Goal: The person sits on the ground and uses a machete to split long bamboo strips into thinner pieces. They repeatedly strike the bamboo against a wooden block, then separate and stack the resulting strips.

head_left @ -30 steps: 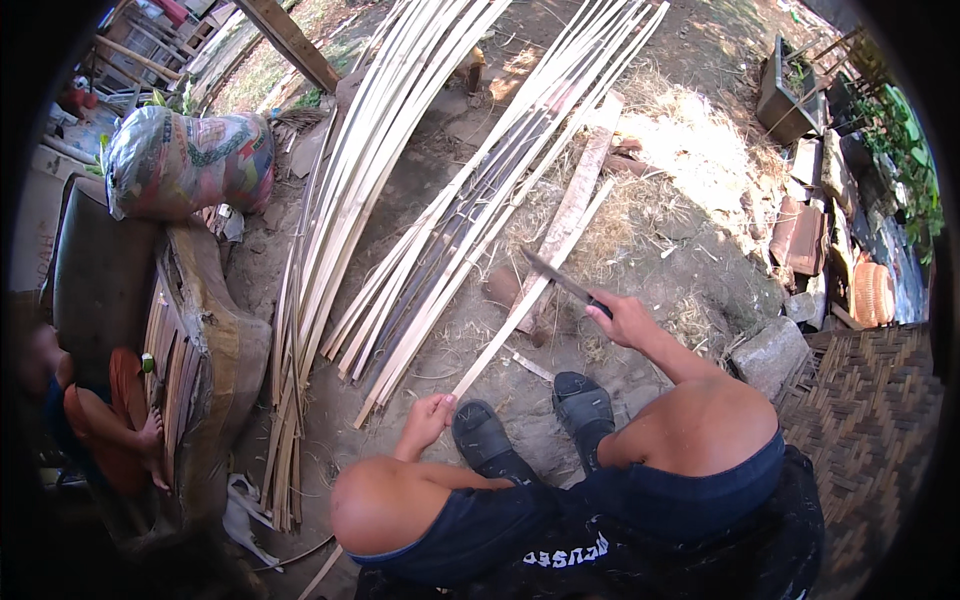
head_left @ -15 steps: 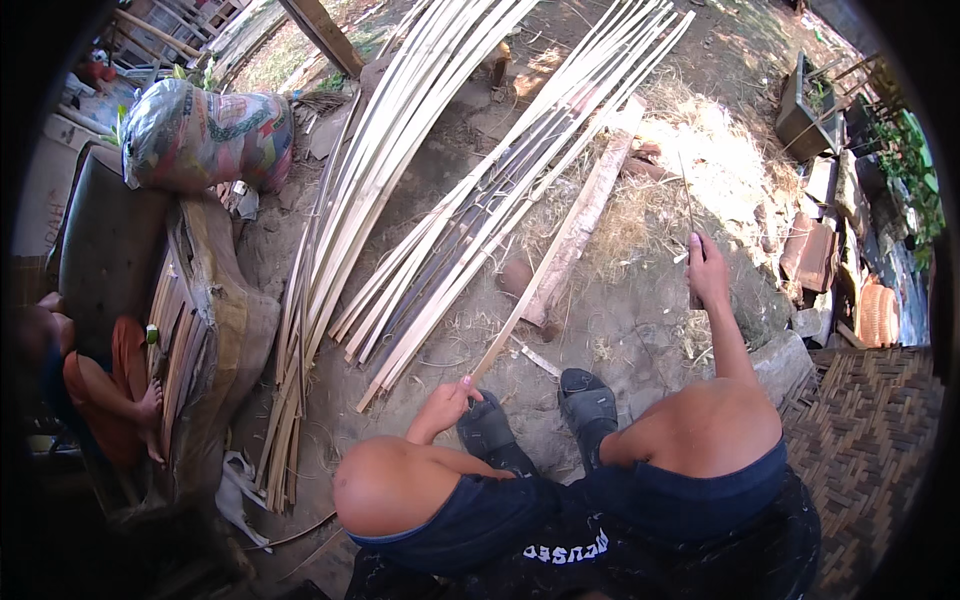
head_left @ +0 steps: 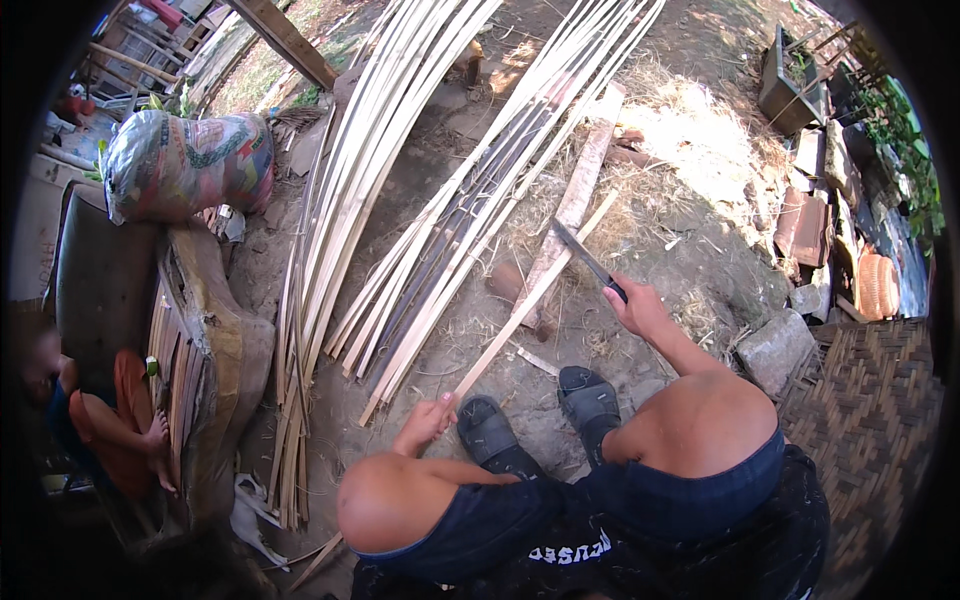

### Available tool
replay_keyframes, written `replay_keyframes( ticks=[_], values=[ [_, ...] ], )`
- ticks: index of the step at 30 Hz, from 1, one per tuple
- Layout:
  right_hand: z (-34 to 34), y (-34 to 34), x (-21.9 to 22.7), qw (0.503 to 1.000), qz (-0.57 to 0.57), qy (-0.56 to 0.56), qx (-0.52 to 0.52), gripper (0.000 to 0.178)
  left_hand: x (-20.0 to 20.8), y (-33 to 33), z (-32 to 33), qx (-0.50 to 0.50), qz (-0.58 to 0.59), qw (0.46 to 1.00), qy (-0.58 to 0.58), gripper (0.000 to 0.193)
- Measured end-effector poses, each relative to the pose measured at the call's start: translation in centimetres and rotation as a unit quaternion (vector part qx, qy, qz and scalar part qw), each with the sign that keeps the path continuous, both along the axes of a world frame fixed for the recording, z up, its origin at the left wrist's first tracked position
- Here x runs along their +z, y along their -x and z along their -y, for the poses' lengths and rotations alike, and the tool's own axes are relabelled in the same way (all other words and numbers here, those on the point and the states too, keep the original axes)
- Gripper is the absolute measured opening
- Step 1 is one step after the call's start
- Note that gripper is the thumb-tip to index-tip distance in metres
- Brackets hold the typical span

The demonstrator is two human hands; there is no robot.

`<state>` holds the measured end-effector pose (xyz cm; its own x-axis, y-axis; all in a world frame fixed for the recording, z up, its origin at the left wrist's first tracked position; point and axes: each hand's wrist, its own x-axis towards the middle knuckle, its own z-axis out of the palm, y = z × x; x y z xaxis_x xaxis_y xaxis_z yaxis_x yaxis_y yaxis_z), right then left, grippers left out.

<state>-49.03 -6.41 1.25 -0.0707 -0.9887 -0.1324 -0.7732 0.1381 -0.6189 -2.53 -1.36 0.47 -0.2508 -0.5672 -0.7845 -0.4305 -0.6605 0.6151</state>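
Observation:
A long, pale split-wood strip (head_left: 510,328) slants away from my left hand (head_left: 427,422), whose fingers are closed around its near end beside my left foot. The strip crosses over a rough wooden board (head_left: 583,185) on the ground, and its far end sticks out past the board's right side. My right hand (head_left: 640,312) grips the dark handle of a knife (head_left: 588,257). The knife's blade points up and left across the strip, over the board; whether it touches the strip I cannot tell.
Bundles of long pale strips (head_left: 345,190) lie ahead and left, with darker strips (head_left: 470,210) among the middle ones. A stuffed patterned sack (head_left: 190,165) stands far left. A seated person (head_left: 110,420) is at the left edge near a white cat (head_left: 255,520). Woven matting (head_left: 870,430) lies right.
My right hand has swung left with the knife, from the far right to over the strip. The strip's far end has shifted right, across the board. My left hand keeps its hold.

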Motion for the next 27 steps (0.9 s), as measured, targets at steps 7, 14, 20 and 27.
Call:
replay_keyframes(
  ticks=[7, 14, 20, 27],
  values=[
    [-2.2, -1.8, 0.6, 0.988, -0.027, 0.046, 0.144, 0.039, -1.0, 0.1, 0.6, -0.013, -0.053, 0.995, 0.089, 0.047],
    [-3.1, -3.4, 0.6, 0.987, 0.014, 0.024, 0.156, 0.039, 0.2, 3.2, 1.1, 0.032, -0.035, 0.996, 0.08, 0.04],
    [0.6, 2.4, 0.0, 0.998, -0.015, -0.017, -0.05, 0.042, -0.8, 0.9, -0.1, 0.009, -0.032, 0.995, 0.098, 0.036],
    [-1.6, -1.2, -0.4, 0.997, 0.003, 0.009, 0.081, 0.042, -0.7, -3.6, -2.0, 0.038, -0.021, 0.995, 0.093, 0.04]
  ],
)
